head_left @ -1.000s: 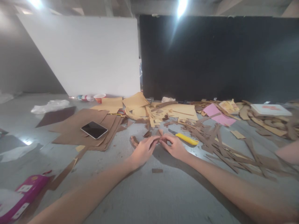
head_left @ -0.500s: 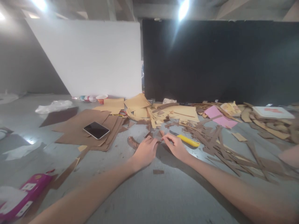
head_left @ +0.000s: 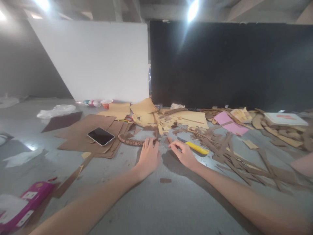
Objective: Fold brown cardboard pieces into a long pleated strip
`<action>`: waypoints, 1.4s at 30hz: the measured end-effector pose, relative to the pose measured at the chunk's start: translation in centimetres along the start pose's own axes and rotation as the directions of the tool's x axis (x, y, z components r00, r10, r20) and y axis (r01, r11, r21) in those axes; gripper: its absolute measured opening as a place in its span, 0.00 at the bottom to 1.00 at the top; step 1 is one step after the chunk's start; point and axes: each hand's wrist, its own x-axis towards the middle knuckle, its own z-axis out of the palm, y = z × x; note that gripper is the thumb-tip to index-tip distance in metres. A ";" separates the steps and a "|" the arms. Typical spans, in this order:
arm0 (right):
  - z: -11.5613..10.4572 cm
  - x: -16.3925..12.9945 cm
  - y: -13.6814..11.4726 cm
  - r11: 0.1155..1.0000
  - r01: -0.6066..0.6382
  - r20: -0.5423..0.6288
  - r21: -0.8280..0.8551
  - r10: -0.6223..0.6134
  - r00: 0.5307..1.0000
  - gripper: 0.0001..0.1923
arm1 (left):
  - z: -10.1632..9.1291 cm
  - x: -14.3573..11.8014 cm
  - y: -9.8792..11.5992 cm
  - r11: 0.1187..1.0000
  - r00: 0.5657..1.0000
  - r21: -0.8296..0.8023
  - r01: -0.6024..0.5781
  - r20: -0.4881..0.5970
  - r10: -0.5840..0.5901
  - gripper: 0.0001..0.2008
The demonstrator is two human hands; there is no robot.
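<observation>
A curved, ridged strip of brown cardboard (head_left: 132,141) lies left of centre on the grey table. Its right end runs under the fingers of my left hand (head_left: 149,156), which are bent down around it. My right hand (head_left: 183,152) rests a short way to the right, thumb and forefinger brought together. Whatever is between those fingertips is too small to make out. Just beyond them lies a small brown cardboard piece (head_left: 169,139). A yellow utility knife (head_left: 197,148) is beside my right hand, its blade toward the back left. One small brown rectangle (head_left: 165,180) lies nearer me.
A phone (head_left: 100,136) rests on stacked brown cardboard sheets (head_left: 73,143) at left. Many cardboard offcuts (head_left: 234,156) spread over the right, near a pink sheet (head_left: 230,122). A magenta package (head_left: 34,204) is front left. Part of another person's arm (head_left: 303,164) shows at the right edge.
My hands have come apart. The left hand has turned and shifted slightly left, and the ridged strip, mostly hidden before, now stretches out leftward. My right hand has hardly moved.
</observation>
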 end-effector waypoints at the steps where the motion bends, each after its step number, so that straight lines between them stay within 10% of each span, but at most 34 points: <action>1: 0.0 0.0 -0.1 1.000 0.000 0.000 0.000 0.000 1.000 0.18 | 0.3 0.0 -0.1 1.000 1.000 -0.019 0.011 -0.002 -0.011 0.16; 26: 0.2 0.7 0.7 0.984 -0.154 0.028 0.087 0.152 0.988 0.17 | -0.4 0.4 -0.2 0.845 0.934 -0.421 -0.329 -0.015 0.356 0.30; 42: 0.2 0.7 1.4 0.976 -0.209 -0.142 0.058 0.215 0.966 0.15 | 0.6 0.3 -0.6 0.958 1.000 -0.285 -0.006 0.024 0.014 0.21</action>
